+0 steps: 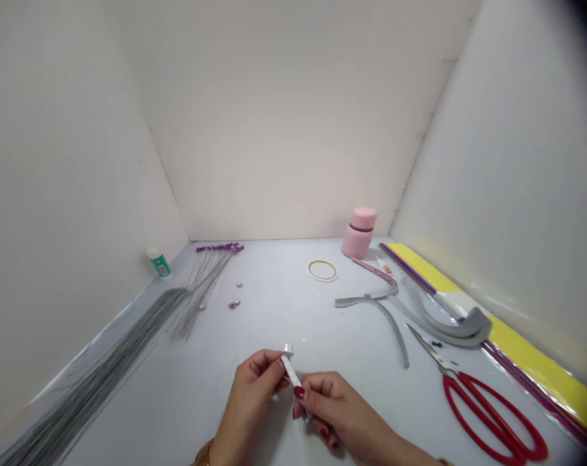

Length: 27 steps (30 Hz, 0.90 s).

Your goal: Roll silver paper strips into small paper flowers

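Note:
Near the front middle of the table, a narrow silvery-white strip runs between my two hands. Its far end forms a small silvery coil or bud, though the exact shape is too small to tell. My left hand pinches the strip just below that coil, with thumb and forefinger closed. The lower end sits between the thumb and fingers of my right hand, also closed. Beyond my hands lie several tiny silvery and reddish rolled pieces.
Grey wires lie left, with purple-tipped stems and a glue stick behind. A tape ring and pink flask stand farther back. Rightward are grey strips, red-handled scissors and coloured sheets.

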Available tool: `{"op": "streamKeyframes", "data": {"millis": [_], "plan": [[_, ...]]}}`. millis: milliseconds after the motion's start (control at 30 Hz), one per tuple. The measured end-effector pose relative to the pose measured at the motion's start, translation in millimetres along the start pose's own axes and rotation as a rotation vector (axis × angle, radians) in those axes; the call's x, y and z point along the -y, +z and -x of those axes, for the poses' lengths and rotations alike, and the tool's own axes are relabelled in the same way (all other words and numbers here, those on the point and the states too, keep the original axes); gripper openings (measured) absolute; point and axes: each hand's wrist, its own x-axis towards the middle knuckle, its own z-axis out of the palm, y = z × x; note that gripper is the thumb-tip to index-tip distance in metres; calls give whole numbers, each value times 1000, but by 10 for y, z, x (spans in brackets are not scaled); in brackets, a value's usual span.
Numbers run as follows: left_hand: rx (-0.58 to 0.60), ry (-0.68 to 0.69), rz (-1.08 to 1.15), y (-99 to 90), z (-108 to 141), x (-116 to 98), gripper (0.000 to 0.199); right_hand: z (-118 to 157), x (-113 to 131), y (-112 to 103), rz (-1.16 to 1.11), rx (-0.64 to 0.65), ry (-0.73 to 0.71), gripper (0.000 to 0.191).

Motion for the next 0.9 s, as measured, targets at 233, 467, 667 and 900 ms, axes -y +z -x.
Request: {"op": "streamKeyframes", "data": {"millis": [233,467,667,900], "plan": [[41,19,-18,-6,-4,42,18,-55,8,12,-102,-4,-83,36],[125,50,-107,42,55,65,18,-31,87,-14,-209,-86,-180,40],[245,189,-292,38,114,58,19,-10,122,-64,-183,-102,-173,28],[286,183,-470,51,160,104,20,-28,189,-179,-224,-344,-312,22]]}}
